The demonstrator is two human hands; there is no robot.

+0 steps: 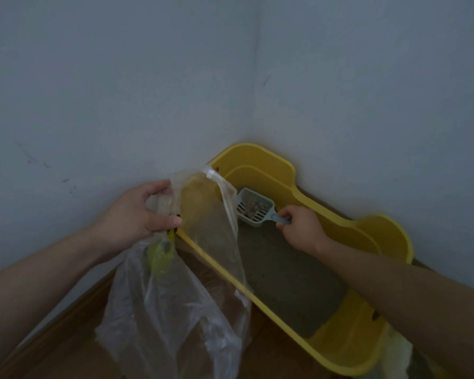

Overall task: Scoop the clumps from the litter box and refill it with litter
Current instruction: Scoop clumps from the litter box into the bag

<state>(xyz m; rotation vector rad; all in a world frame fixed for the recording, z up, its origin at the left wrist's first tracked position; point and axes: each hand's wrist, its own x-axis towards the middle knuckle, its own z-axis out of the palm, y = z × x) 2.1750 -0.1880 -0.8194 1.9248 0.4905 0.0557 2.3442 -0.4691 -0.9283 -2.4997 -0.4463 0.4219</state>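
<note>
Loaded scoop at the moment of transfer. The right hand [301, 228] is closed around the handle [281, 220] of a pale blue slotted scoop [255, 206], fingers curled over the top. The scoop head extends toward ten o'clock from the fist and is held roughly level. Several grey-brown clumps [253, 207] are seen lying on its slots.

The scoop is held above the far end of the yellow litter box [381, 233], which is set into the corner of two pale walls [121, 77] at twelve o'clock. Grey litter [285, 274] covers the box floor, at five o'clock from the scoop.

At nine o'clock from the scoop, the left hand [140, 212] is closed on a gathered fold of a clear plastic bag [175, 296], pinched between thumb and fingers. The bag hangs toward six o'clock over the wooden floor [66, 337]. One free flap is draped across the near rim of the box, just beside the scoop head.

The step in hand is judged to be the emptying of the scoop into the bag. The scoop should be kept level until its lip is past the bag's edge. The mouth is best spread wider, since the loose flap appears to stand between scoop and opening. Tipping is best done slowly and low inside the bag, so that nothing falls on the floor. Refilling is not yet begun.
</note>
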